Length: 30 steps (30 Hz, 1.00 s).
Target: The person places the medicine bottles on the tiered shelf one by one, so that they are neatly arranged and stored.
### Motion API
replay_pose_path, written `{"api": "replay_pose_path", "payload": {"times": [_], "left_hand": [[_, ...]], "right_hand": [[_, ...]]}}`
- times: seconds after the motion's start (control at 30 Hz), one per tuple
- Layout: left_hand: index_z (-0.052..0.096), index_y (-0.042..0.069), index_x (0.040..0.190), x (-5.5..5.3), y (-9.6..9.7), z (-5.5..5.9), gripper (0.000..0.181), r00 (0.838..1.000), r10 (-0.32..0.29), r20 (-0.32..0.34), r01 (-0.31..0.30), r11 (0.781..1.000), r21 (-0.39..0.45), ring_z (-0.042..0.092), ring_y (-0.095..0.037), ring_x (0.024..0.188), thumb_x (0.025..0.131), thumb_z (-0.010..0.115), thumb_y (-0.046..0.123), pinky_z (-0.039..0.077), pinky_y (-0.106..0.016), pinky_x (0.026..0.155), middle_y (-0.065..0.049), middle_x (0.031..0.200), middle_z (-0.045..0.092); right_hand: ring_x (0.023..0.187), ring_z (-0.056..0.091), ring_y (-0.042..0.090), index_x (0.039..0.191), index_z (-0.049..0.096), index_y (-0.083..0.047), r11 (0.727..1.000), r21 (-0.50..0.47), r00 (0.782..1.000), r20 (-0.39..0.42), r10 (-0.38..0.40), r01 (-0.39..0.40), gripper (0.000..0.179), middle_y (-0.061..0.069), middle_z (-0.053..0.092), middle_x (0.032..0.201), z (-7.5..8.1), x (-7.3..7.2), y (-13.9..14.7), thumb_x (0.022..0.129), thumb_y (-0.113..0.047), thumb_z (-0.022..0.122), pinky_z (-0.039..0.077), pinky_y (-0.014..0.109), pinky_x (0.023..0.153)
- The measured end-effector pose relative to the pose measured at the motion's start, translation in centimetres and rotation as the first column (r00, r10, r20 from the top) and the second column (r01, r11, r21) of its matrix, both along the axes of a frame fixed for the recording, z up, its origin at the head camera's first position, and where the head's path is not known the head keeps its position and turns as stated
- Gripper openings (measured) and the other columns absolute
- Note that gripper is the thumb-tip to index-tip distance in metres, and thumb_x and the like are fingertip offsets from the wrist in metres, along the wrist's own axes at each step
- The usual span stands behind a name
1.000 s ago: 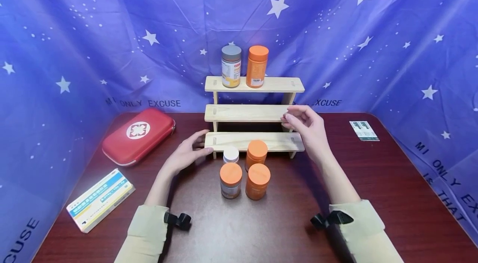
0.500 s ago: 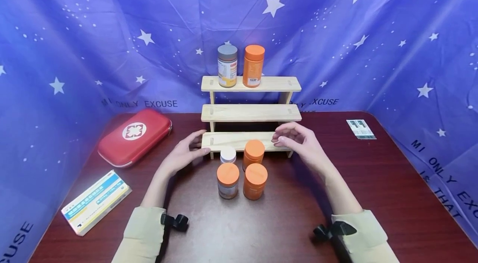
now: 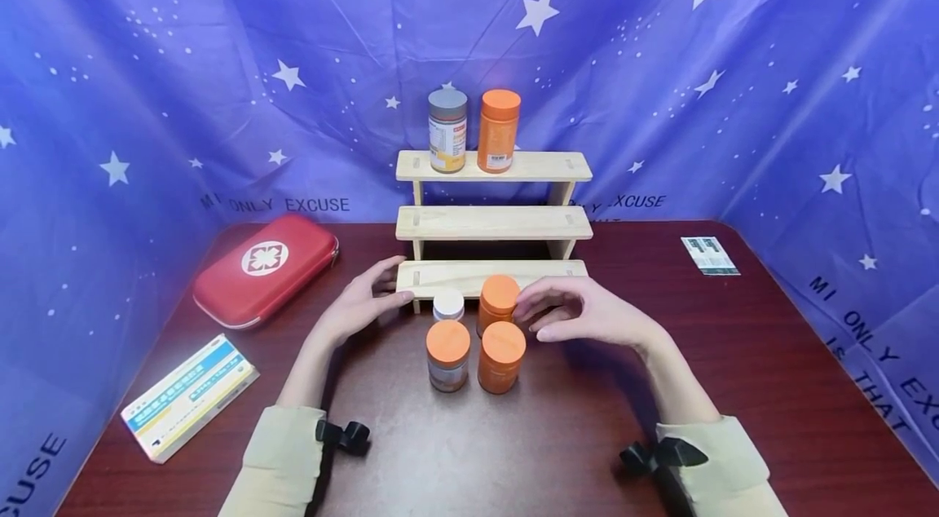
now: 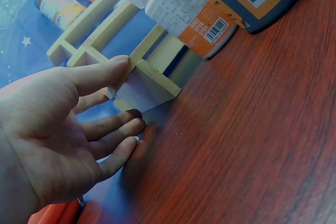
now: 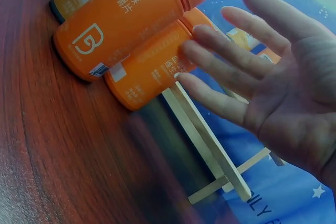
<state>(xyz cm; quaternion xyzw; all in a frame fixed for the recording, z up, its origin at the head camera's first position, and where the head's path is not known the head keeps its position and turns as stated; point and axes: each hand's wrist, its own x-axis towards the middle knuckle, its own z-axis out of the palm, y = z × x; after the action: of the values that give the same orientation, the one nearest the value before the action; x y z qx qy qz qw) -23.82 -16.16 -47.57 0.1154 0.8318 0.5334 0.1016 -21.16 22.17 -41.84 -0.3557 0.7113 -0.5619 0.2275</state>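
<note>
My left hand holds the left end of the lowest board of a three-step wooden rack. In the left wrist view, the thumb and index finger lie at either side of the board end. My right hand reaches in from the right, fingers loosely bent and spread from the thumb. Its fingertips are at the rear orange bottle; contact is unclear. In front of that stands another orange bottle. To their left are a white-capped bottle and a grey bottle with an orange lid.
A grey-capped bottle and an orange bottle stand on the top board. On the table's left lie a red zip case and a blue-and-white medicine box. A printed packet lies far right.
My right hand has come down from the middle board's right end, past the lowest board, to beside the rear orange bottle. My left hand stays at the rack.
</note>
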Motion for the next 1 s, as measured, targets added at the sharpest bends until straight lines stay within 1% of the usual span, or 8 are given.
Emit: {"api": "replay_pose_path", "payload": {"times": [0.17, 0.4, 0.53, 0.73, 0.9, 1.0], "left_hand": [[0.036, 0.01, 0.159, 0.1, -0.1, 0.0, 0.074, 1.0, 0.002, 0.008, -0.003, 1.0, 0.018, 0.056, -0.039, 0.136, 0.096, 0.073, 0.022, 0.046, -0.054, 0.114, -0.022, 0.149, 0.055], [0.036, 0.008, 0.159, 0.0, -0.1, 0.0, 0.074, 1.0, 0.0, -0.001, 0.0, 1.0, 0.006, 0.056, -0.04, 0.135, 0.096, 0.072, 0.022, 0.046, -0.054, 0.114, -0.023, 0.148, 0.055], [0.035, 0.007, 0.159, 0.0, -0.1, 0.0, 0.074, 1.0, -0.002, -0.005, 0.002, 1.0, 0.004, 0.056, -0.041, 0.136, 0.096, 0.072, 0.023, 0.045, -0.055, 0.115, -0.024, 0.148, 0.055], [0.035, 0.007, 0.159, 0.1, -0.1, 0.2, 0.074, 1.0, -0.005, -0.009, 0.005, 1.0, 0.005, 0.055, -0.041, 0.136, 0.097, 0.072, 0.023, 0.045, -0.055, 0.115, -0.024, 0.149, 0.054], [0.036, 0.007, 0.159, 0.1, -0.1, 0.2, 0.073, 1.0, -0.005, -0.012, 0.005, 1.0, 0.008, 0.056, -0.041, 0.136, 0.097, 0.071, 0.022, 0.045, -0.055, 0.114, -0.024, 0.148, 0.054], [0.036, 0.008, 0.159, 0.1, -0.1, 0.2, 0.073, 1.0, -0.004, -0.01, 0.004, 1.0, 0.006, 0.056, -0.04, 0.136, 0.097, 0.071, 0.022, 0.045, -0.055, 0.114, -0.024, 0.148, 0.055]], "right_hand": [[0.113, 0.073, 0.026, 0.135, 0.061, -0.003, 0.996, 0.078, 1.0, 0.005, 0.03, -0.03, 0.048, 0.021, 0.069, 0.126, 0.0, 0.4, -0.5, 0.09, -0.001, 0.076, 0.058, 0.052, 0.097], [0.115, 0.072, 0.022, 0.139, 0.061, -0.011, 0.985, 0.164, 0.999, 0.014, 0.05, -0.051, 0.053, 0.013, 0.067, 0.134, -0.3, 0.8, -1.3, 0.09, -0.01, 0.079, 0.059, 0.046, 0.097], [0.116, 0.071, 0.019, 0.142, 0.06, -0.012, 0.983, 0.173, 0.998, 0.024, 0.057, -0.06, 0.056, 0.012, 0.067, 0.137, -0.3, 1.0, -1.7, 0.089, -0.011, 0.08, 0.06, 0.04, 0.096], [0.116, 0.07, 0.015, 0.143, 0.06, -0.013, 0.982, 0.175, 0.997, 0.035, 0.068, -0.073, 0.058, 0.011, 0.067, 0.137, -0.6, 1.2, -2.4, 0.089, -0.012, 0.081, 0.06, 0.039, 0.095], [0.113, 0.07, 0.011, 0.142, 0.061, -0.017, 0.978, 0.201, 0.998, 0.027, 0.052, -0.056, 0.058, 0.006, 0.066, 0.138, -0.8, 1.3, -2.8, 0.088, -0.014, 0.082, 0.061, 0.034, 0.091], [0.11, 0.07, 0.012, 0.142, 0.061, -0.016, 0.979, 0.195, 0.998, 0.028, 0.059, -0.063, 0.058, 0.007, 0.066, 0.137, -0.9, 1.3, -3.0, 0.088, -0.014, 0.082, 0.061, 0.033, 0.09]]}}
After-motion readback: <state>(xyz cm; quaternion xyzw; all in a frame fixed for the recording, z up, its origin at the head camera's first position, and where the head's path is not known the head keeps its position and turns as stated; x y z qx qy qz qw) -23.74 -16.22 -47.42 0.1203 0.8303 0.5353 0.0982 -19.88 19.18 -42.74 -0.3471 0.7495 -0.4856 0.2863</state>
